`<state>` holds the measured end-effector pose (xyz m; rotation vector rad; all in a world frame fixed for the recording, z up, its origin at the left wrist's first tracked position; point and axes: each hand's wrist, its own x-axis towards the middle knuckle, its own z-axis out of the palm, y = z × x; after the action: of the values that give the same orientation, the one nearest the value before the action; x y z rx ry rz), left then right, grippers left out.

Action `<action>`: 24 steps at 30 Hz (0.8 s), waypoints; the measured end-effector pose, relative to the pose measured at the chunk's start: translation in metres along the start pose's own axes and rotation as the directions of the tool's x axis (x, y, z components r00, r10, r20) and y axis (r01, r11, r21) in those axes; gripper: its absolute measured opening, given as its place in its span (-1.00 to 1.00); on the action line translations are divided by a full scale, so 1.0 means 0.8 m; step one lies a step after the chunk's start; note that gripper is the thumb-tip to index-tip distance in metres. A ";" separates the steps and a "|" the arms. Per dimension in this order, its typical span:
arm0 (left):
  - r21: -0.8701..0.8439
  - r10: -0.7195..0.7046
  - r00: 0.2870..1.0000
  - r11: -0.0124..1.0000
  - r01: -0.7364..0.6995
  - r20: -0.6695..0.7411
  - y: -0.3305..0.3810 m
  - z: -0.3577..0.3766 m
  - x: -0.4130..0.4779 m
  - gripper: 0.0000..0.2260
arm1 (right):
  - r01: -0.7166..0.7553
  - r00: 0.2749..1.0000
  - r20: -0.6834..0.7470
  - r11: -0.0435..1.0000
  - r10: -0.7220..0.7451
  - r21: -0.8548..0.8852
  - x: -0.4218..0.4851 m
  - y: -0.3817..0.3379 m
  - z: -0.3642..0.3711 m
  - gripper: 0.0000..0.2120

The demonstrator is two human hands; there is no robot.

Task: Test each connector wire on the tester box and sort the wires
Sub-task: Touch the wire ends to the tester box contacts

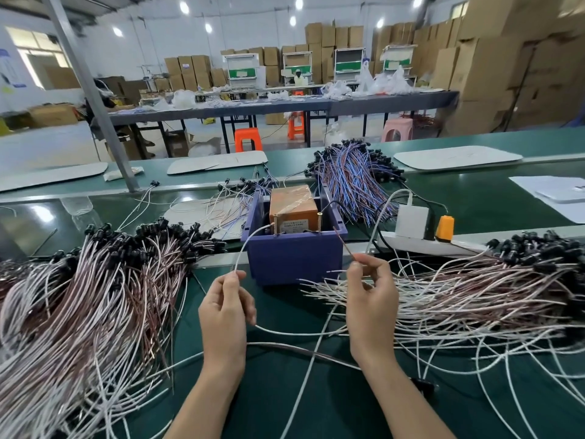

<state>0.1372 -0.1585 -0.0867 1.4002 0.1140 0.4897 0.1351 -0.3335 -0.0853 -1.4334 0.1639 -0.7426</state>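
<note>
**Hands.** Your left hand [226, 312] pinches a white wire [243, 248] between thumb and forefinger, with the other fingers loosely curled. Your right hand [372, 299] pinches a brown wire [344, 243] close to its free end.

**Location.** The white wire arcs up and away to the orange tester box [292, 204], which sits in a purple bin [294, 261] at mid-bench. The tip of the brown wire stands just beside the box's right post. Whether it touches cannot be confirmed.

**Handling.** Both wires appear thin, light and limp along their length, though springy enough to hold a curve. The bare tips look fine and likely to bend. Grip just behind the tip, as your right hand does. A hold further back would probably let the end wander.

**Surroundings.** Large bundles lie to the left [79, 296] and right [474, 289], and loose strands cross under your wrists. Expect snagging when you lift a wire clear.
</note>
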 end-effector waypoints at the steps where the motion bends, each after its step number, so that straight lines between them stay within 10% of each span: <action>1: 0.008 0.006 1.000 1.000 -0.006 -0.012 0.000 -0.001 -0.001 -0.80 | 0.005 1.000 0.003 1.000 -0.005 -0.003 0.000 0.000 0.000 -0.85; 24: -0.009 0.015 0.992 1.000 -0.017 -0.125 0.003 0.001 0.002 -0.83 | 0.083 0.996 0.046 0.995 -0.080 -0.057 0.000 0.007 0.029 -0.91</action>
<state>0.1384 -0.1587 -0.0842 1.3616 0.2020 0.5908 0.1495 -0.3148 -0.0869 -1.5186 0.0944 -0.7777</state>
